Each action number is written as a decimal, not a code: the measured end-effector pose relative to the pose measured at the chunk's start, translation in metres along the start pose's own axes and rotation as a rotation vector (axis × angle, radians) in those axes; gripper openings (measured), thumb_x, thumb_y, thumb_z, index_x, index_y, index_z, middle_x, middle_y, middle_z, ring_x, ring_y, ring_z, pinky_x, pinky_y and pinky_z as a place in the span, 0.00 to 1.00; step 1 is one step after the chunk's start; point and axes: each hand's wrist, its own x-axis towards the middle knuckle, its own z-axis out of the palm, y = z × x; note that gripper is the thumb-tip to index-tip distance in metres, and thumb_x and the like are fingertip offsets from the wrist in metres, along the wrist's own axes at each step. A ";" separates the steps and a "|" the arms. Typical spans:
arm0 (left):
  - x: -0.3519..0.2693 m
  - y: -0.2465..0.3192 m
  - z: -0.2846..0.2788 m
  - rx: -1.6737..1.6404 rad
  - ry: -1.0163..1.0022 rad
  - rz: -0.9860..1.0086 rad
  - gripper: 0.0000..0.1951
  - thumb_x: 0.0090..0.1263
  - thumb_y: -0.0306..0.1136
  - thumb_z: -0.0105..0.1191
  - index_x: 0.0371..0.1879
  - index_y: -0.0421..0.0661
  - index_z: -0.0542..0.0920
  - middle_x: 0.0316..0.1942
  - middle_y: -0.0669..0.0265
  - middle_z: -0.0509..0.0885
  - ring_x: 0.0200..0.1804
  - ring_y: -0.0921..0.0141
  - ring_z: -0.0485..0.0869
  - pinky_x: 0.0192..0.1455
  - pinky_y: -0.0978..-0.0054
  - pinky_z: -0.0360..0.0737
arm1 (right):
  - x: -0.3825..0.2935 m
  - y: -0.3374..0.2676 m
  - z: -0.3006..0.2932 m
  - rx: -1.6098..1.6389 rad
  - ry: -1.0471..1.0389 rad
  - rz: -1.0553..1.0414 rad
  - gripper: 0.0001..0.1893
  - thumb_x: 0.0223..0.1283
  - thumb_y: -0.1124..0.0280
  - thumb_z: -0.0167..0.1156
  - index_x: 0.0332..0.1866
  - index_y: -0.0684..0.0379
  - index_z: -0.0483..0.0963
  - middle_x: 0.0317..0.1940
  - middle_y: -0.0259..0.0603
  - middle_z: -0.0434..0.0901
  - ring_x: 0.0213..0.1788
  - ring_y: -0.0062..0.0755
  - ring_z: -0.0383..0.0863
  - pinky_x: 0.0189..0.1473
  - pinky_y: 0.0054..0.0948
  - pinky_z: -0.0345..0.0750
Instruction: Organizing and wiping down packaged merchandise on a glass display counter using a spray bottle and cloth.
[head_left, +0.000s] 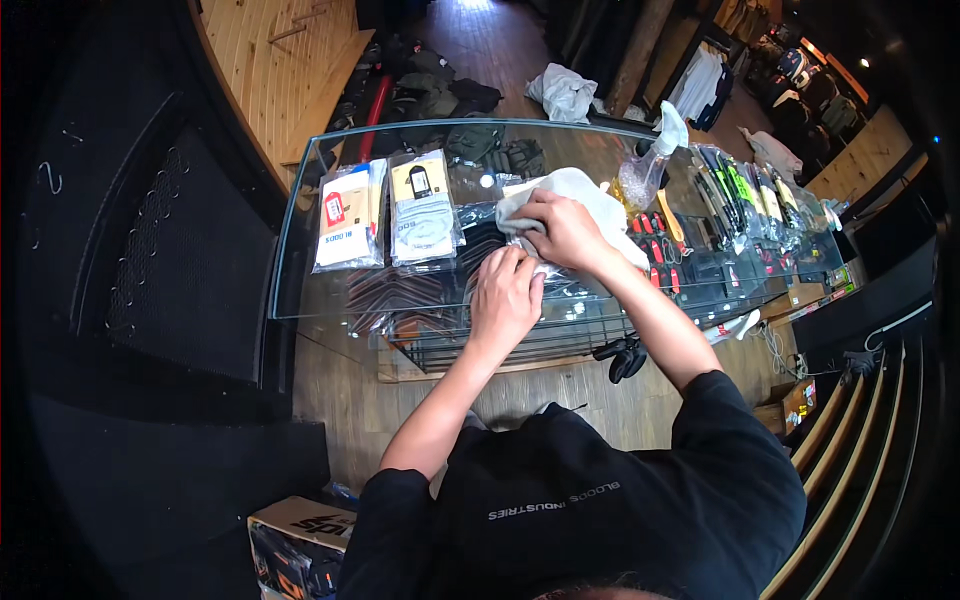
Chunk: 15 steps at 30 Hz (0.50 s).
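My right hand (564, 229) has its fingers bunched in a pale grey cloth (592, 195), which is draped over the glass top of a display case (300, 289). Just below and left of it, my left hand (507, 294) has its fingertips curled at the near edge of a clear plastic packet (555, 276). The cloth and both hands cover much of that packet, so its contents are hard to make out. Left of my hands lie two plastic-wrapped sock packs, one white (349, 217) with a red tag and one grey (424, 217).
A clear spray bottle (646, 176) with a white head stands right of the cloth, beside a wooden-handled brush (670, 216). Red-and-black small items (654, 251) and packaged goods (731, 187) are farther right. Dark bags (442, 90) and a white plastic sack (562, 91) lie beyond the case.
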 end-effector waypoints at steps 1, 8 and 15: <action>0.000 0.000 0.000 -0.031 -0.012 -0.008 0.11 0.69 0.30 0.65 0.46 0.38 0.86 0.49 0.56 0.84 0.58 0.53 0.82 0.66 0.55 0.77 | 0.000 0.002 0.008 -0.008 0.062 0.052 0.15 0.55 0.69 0.68 0.49 0.51 0.89 0.45 0.46 0.85 0.46 0.57 0.88 0.50 0.50 0.85; 0.003 -0.001 -0.002 -0.070 -0.006 0.001 0.13 0.66 0.28 0.66 0.48 0.38 0.87 0.48 0.56 0.84 0.57 0.54 0.83 0.64 0.55 0.78 | 0.074 0.094 0.038 -0.157 0.225 0.340 0.13 0.61 0.67 0.67 0.50 0.54 0.86 0.48 0.50 0.85 0.49 0.61 0.87 0.53 0.53 0.84; 0.006 -0.004 -0.007 -0.192 -0.020 -0.050 0.11 0.67 0.23 0.63 0.47 0.36 0.87 0.49 0.51 0.87 0.54 0.51 0.85 0.60 0.57 0.81 | 0.086 0.081 0.008 -0.054 0.495 0.384 0.13 0.65 0.67 0.66 0.53 0.53 0.86 0.51 0.50 0.84 0.52 0.61 0.86 0.56 0.52 0.82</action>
